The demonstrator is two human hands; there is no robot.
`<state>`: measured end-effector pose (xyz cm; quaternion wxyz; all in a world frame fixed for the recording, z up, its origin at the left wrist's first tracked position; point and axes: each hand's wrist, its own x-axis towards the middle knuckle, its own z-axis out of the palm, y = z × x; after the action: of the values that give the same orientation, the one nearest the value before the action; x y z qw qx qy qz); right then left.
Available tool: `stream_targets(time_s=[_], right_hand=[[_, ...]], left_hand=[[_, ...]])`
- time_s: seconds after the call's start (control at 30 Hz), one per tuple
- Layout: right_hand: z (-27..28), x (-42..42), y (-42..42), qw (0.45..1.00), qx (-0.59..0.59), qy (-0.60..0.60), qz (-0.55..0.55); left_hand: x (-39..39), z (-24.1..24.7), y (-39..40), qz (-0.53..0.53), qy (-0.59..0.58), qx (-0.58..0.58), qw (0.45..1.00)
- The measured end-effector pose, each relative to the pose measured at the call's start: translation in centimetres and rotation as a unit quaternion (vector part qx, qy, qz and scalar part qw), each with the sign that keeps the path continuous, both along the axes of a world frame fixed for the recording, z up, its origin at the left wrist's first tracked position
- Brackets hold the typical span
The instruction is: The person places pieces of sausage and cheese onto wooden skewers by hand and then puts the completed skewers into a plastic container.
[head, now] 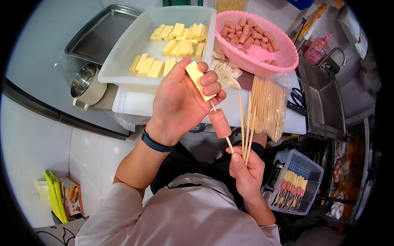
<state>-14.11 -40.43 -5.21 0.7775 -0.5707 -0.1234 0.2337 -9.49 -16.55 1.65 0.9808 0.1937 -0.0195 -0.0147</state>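
Note:
My left hand [184, 101] is raised palm up, with a pale yellow block, seemingly cheese, [197, 78] between its thumb and fingers. Several bamboo skewers [248, 132] are gripped in my right hand [247, 172], lower down. One of them carries a pink sausage piece [220, 123]. Its bare tip points up at the lower end of the block; whether it touches is hard to tell. Behind my left hand, a white plastic tub [123, 58] holds several more yellow blocks [155, 68]. A pink plastic basket [287, 60] contains many cut sausage pieces [246, 32].
A bag of bamboo skewers [269, 107] lies on the white board [138, 103], near a sink [326, 92]. Low on my right, a clear bin [314, 190] holds finished-looking skewers [292, 184]. A metal tray [101, 33] and a small pot [95, 92] are at the left.

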Motion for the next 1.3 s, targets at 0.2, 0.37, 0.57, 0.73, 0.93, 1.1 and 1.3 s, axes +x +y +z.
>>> stream_targets(time_s=[0.2,0.37,0.57,0.73,0.93,1.1,1.3], right_hand=[[-0.3,-0.1,0.2,1.0,0.003,0.002,-0.004],[-0.5,-0.2,0.2,1.0,-0.014,-0.019,-0.014],[-1.4,-0.3,0.4,0.977,-0.121,-0.154,-0.082],[-1.5,-0.2,0.8,0.941,-0.183,-0.263,-0.109],[-1.9,-0.1,1.2,0.947,-0.177,-0.25,-0.097],[-2.2,0.0,1.7,0.955,-0.161,-0.23,-0.094],[-2.0,0.7,2.1,0.965,-0.146,-0.2,-0.081]], left_hand=[[-0.1,-0.3,-0.1,-0.018,0.0,-0.002,1.0],[-0.4,-0.7,-0.2,-0.021,0.01,0.006,1.0],[-0.9,-0.9,-1.0,-0.001,0.032,0.029,0.999],[-1.3,-1.8,-1.5,0.016,0.054,0.029,0.998],[-1.4,-2.5,-2.0,0.044,0.073,0.041,0.996],[-1.7,-2.2,-2.6,0.059,0.08,0.049,0.994],[-1.8,-2.3,-3.4,0.074,0.08,0.06,0.992]])
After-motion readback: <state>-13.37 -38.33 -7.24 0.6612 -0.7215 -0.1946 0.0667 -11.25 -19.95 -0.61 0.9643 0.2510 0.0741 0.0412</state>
